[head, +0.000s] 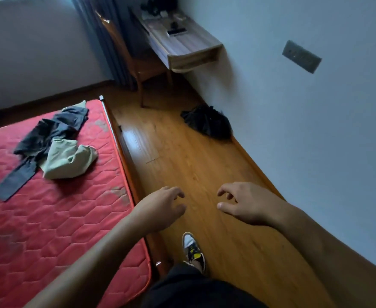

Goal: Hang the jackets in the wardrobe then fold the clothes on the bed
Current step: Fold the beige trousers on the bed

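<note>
Clothes (pixel 49 143) lie unfolded near the far right edge of the mattress (pixel 49 230), a dark garment (pixel 55 127) touching a pale green garment (pixel 69 160). Left hand (pixel 160 207) and right hand (pixel 245 203) hang empty over the floor (pixel 205 170), fingers loosely curled. Folding looks unstarted; no wardrobe shows.

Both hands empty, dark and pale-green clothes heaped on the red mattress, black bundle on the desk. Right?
Wrong on the bundle: the head view shows the black bundle on the floor against the wall, not on the desk. The left hand and right hand hold nothing; the clothes lie on the red mattress.
</note>
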